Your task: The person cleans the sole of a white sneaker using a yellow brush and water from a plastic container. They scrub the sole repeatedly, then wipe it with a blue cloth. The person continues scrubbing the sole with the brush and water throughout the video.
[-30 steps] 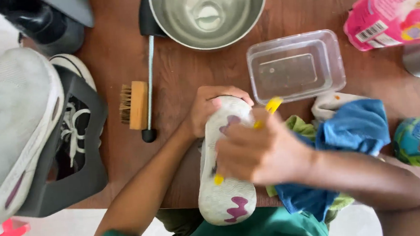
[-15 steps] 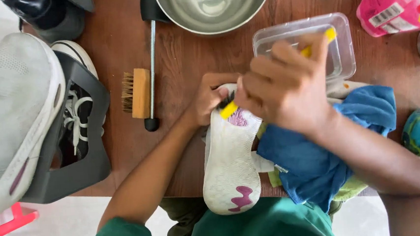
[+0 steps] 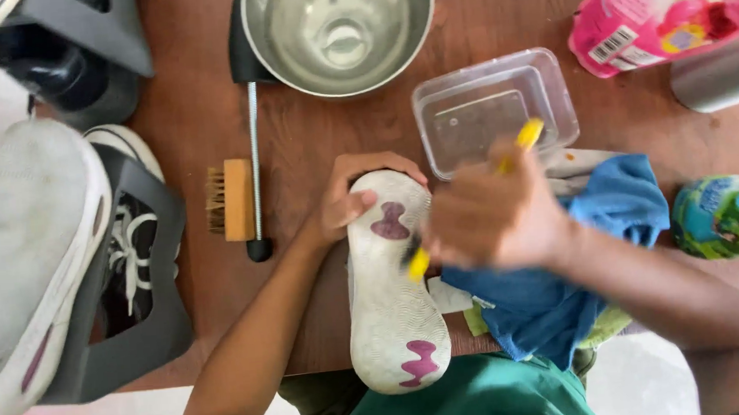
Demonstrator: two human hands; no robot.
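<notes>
A white shoe (image 3: 393,301) lies sole up at the table's near edge, with purple patches on the sole. My left hand (image 3: 347,196) grips its far end. My right hand (image 3: 491,216), blurred by motion, holds a yellow brush (image 3: 531,131) whose lower end touches the sole near the middle. A blue cloth (image 3: 558,298) lies under my right forearm, beside the shoe.
A clear plastic tub (image 3: 493,108) and a steel bowl (image 3: 340,27) stand beyond the shoe. A wooden brush (image 3: 230,200) and a metal-handled tool (image 3: 253,155) lie to the left. Another white shoe (image 3: 22,258) rests on a grey rack (image 3: 146,292). A pink pouch (image 3: 667,5) and a green packet (image 3: 730,217) sit right.
My right hand swung up toward the plastic tub with the yellow brush, then came back down onto the sole. The shoe stays in my left hand.
</notes>
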